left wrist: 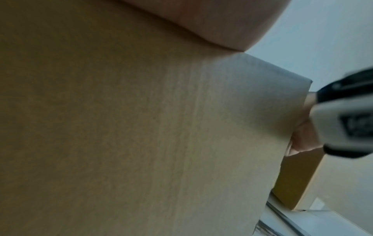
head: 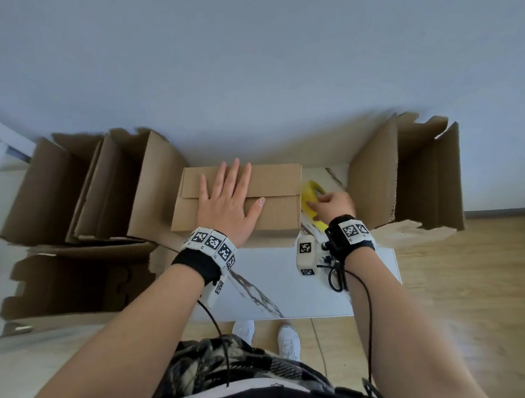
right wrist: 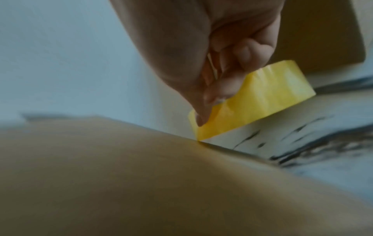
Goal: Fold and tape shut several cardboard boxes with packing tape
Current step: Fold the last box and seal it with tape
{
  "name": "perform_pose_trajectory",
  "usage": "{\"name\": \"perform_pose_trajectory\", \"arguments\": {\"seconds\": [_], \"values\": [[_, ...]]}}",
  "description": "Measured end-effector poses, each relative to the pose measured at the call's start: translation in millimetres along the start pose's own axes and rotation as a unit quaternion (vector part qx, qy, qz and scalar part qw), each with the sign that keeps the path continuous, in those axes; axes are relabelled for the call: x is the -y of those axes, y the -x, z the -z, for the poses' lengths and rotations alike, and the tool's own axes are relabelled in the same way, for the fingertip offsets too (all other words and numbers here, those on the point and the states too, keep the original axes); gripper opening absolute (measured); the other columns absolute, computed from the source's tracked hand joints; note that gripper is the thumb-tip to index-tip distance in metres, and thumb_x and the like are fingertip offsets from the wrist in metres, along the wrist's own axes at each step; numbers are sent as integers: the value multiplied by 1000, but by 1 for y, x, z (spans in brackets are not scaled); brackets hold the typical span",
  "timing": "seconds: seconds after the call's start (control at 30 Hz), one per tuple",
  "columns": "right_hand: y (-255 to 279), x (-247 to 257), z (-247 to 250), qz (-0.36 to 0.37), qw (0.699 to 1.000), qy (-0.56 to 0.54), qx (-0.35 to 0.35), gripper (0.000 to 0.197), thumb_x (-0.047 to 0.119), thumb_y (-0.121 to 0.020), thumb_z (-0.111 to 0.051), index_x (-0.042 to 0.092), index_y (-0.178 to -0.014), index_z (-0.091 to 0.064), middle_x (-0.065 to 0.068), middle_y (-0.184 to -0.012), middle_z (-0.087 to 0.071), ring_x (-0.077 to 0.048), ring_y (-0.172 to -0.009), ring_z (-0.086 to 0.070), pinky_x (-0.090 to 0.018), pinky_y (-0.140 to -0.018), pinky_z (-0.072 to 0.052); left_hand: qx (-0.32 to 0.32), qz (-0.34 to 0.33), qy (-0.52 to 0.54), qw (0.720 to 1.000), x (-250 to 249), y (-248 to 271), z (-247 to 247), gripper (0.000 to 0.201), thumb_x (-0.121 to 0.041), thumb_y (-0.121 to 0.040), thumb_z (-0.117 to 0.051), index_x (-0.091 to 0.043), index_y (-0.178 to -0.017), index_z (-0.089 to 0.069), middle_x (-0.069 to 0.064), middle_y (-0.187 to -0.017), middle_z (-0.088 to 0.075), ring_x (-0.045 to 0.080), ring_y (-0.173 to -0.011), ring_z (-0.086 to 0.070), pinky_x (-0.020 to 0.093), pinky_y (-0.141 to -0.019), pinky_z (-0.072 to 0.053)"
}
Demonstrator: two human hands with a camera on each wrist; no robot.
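Left hand (head: 227, 203) flat on plain, unprinted box (head: 274, 181); right hand (head: 331, 204) pinches yellow tape roll (head: 312, 191).

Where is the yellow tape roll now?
In the head view, the yellow tape roll is in the right hand, just right of the folded box.

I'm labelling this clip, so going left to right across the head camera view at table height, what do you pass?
Opened flat boxes → left hand flat on the folded box → yellow tape roll gripped by the right hand → upright flattened boxes.
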State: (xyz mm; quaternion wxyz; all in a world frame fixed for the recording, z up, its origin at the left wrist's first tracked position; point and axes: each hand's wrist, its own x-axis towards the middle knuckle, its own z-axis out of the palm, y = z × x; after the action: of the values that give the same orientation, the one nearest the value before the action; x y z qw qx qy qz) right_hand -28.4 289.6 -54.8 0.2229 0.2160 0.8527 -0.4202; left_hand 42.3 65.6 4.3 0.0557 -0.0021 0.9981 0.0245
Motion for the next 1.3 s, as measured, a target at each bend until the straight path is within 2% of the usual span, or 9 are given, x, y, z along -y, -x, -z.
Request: {"name": "perform_pose_trajectory", "arguments": {"seconds": [0.2, 0.4, 0.47, 0.63, 0.73, 0.8, 0.93, 1.13, 1.3], "values": [[33, 27, 21, 92, 965, -243, -31, 41, 25, -89, -74, -1, -119, -63, -5, -97, -63, -5, -54, -49, -17, -51, -40, 1, 7, -4, 1000, -2, -2, 6, 71, -63, -98, -11, -29, -158, 8, -4, -166, 10, 18, -153, 10, 51, -122, 6], [87, 64, 67, 198, 846, -493, 46, 19, 22, -99, -59, 6, -94, -51, 6, -50, -31, -8, -36, -21, -32, -50, -10, 17, 12, 8, 1000, -9, -5, 25, 67, -58, -101, -18, -25, -158, -5, -3, -166, -6, 19, -153, 2, 52, -122, 2], [96, 70, 75, 190, 796, -565, 110, 29, 30, -97, -58, 4, -107, -50, 5, -45, -28, -8, -36, -20, -29, -46, -12, -24, -5, 83, 996, -13, -6, 37, 63, -53, -103, -24, -22, -157, -17, -1, -164, -19, 19, -153, -7, 49, -123, 1], [121, 82, 72, 135, 729, -633, 225, 49, 41, -96, -44, -3, -106, -64, 2, -50, -52, -7, -28, -22, -16, -36, -16, -59, -74, 482, 871, -34, -3, 69, 70, -60, -95, -31, -19, -152, -34, 2, -150, -46, 16, -137, -43, 41, -116, -32], [137, 86, 67, 87, 656, -701, 264, 47, 41, -97, -44, 2, -100, -70, -4, -76, -57, -7, -26, -25, -15, -33, -23, -81, -56, 511, 854, -36, -1, 80, 72, -65, -93, -38, -20, -149, -36, 0, -139, -53, 13, -120, -55, 29, -101, -45], [143, 85, 66, 42, 608, -743, 278, 44, 42, -97, -45, 4, -90, -67, 3, -52, -49, -9, -25, -26, -14, -34, -23, -120, -34, 534, 836, -34, 2, 87, 55, -50, -100, -43, -18, -145, -41, -1, -124, -56, 7, -103, -58, 16, -87, -44], [150, 84, 65, -1, 516, -787, 337, 51, 47, -99, -46, 1, -103, -67, 4, -38, -33, -10, -25, -28, -19, -32, -32, -194, -18, 546, 815, -28, 5, 93, 28, -41, -99, -49, -18, -113, -57, -2, -106, -66, 16, -93, -65, 37, -84, -54], [155, 81, 60, -9, 499, -782, 374, 55, 47, -98, -49, -1, -120, -64, -1, -53, -48, -11, -25, -29, -23, -34, -36, -244, -16, 484, 840, -31, 13, 99, 14, -20, -104, -43, -12, -93, -49, 6, -87, -60, 22, -77, -60, 44, -71, -53], [174, 82, 53, 19, 548, -769, 329, 62, 56, -101, -36, 4, -106, -69, 4, -67, -67, -10, -24, -27, -18, -31, -27, -197, -77, 544, 812, -32, 23, 98, 50, -46, -103, -33, -16, -142, -39, 5, -145, -36, 13, -133, -39, 22, -113, -32]]}}
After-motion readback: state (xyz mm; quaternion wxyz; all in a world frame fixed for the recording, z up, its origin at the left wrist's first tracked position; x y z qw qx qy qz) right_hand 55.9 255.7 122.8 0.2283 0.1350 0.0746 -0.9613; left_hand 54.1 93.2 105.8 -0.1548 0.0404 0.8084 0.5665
